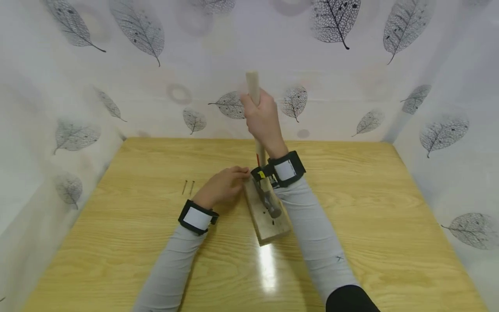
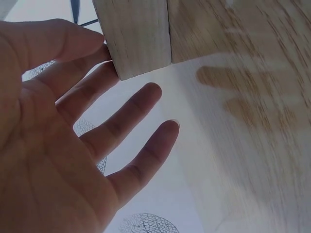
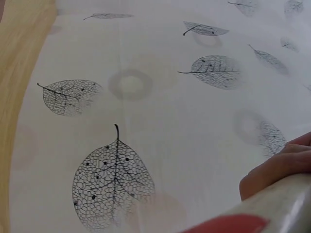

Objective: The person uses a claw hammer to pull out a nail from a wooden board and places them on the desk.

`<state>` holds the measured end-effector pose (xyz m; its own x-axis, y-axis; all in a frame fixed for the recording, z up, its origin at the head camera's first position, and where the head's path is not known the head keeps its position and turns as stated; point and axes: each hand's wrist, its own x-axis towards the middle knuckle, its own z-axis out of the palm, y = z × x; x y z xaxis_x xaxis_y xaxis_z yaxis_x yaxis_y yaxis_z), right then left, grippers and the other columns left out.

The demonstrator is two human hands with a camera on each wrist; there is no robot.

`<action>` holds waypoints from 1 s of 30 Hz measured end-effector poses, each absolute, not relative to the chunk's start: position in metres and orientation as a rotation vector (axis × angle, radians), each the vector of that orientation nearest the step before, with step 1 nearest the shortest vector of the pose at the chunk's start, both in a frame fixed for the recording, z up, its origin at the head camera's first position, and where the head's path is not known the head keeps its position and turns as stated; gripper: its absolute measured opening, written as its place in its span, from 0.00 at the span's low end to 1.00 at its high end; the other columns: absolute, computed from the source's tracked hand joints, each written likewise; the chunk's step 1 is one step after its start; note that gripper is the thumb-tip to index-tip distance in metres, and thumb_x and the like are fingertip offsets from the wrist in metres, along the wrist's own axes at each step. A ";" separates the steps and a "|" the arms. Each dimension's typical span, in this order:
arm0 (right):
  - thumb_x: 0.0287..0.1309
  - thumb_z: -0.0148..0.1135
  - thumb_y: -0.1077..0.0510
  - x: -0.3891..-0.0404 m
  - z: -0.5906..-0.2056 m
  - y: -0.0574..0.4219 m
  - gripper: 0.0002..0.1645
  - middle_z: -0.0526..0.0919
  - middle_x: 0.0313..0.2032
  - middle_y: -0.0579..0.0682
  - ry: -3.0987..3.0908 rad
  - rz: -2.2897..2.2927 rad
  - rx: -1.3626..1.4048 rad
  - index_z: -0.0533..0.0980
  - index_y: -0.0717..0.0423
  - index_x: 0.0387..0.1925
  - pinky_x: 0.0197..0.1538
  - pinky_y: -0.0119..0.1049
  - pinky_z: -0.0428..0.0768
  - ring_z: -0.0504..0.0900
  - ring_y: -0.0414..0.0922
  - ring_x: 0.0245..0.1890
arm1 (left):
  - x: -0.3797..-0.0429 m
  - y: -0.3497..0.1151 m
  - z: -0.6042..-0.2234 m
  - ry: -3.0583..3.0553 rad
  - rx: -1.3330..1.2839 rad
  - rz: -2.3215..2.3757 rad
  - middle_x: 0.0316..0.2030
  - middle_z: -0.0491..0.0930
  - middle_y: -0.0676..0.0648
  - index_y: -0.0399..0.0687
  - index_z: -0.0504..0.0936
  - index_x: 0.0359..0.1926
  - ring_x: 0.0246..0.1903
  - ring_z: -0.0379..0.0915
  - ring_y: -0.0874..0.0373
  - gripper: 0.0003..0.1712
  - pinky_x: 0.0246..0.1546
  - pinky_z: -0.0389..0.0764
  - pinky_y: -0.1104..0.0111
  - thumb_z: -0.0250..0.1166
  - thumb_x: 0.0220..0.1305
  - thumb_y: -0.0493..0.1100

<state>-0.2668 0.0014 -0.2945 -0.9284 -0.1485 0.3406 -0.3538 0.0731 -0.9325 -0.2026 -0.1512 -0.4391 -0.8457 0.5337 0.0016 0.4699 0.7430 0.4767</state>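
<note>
My right hand (image 1: 264, 117) grips the pale wooden handle of a hammer (image 1: 252, 82). The hammer's dark metal head is low, on or just over a wooden block (image 1: 277, 229); my right wrist partly covers it. Dark spots mark the block's top. My left hand (image 1: 224, 186) is at the block's far left corner. In the left wrist view, thumb and nearest fingertips touch the edge of the block (image 2: 138, 39), while the other two fingers (image 2: 146, 165) stretch out past its end. In the right wrist view, only part of the right hand (image 3: 279, 167) shows beside the handle.
Two nails (image 1: 188, 187) lie side by side on the wooden table (image 1: 351, 208), left of my left hand. A white leaf-patterned sheet (image 1: 218, 56) walls in the table at the back and both sides.
</note>
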 end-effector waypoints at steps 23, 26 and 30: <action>0.71 0.56 0.52 -0.290 -0.298 -0.016 0.10 0.71 0.21 0.49 -2.094 1.846 0.456 0.73 0.51 0.32 0.20 0.37 0.70 0.69 0.44 0.18 | -0.203 -0.158 -0.440 2.718 0.578 0.976 0.65 0.78 0.46 0.55 0.57 0.80 0.52 0.78 0.54 0.48 0.36 0.77 0.65 0.54 0.59 0.26; 0.71 0.56 0.52 -0.285 -0.297 -0.013 0.10 0.72 0.21 0.49 -2.089 1.870 0.464 0.72 0.51 0.33 0.20 0.37 0.71 0.70 0.44 0.18 | -0.203 -0.157 -0.439 2.713 0.579 0.986 0.64 0.79 0.45 0.54 0.58 0.79 0.55 0.78 0.53 0.47 0.38 0.77 0.65 0.54 0.59 0.27; 0.72 0.57 0.51 -0.273 -0.297 -0.009 0.11 0.70 0.19 0.48 -2.045 1.908 0.494 0.72 0.50 0.33 0.18 0.37 0.70 0.69 0.44 0.15 | -0.201 -0.154 -0.438 2.727 0.552 0.973 0.65 0.77 0.45 0.52 0.62 0.77 0.63 0.75 0.49 0.42 0.53 0.80 0.60 0.55 0.63 0.28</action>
<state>-0.2732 -0.0095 -0.2967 -0.8957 -0.0450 0.4423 -0.4444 0.0588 -0.8939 -0.2013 -0.1545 -0.4380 -0.9119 0.4066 -0.0558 0.2795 0.7149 0.6410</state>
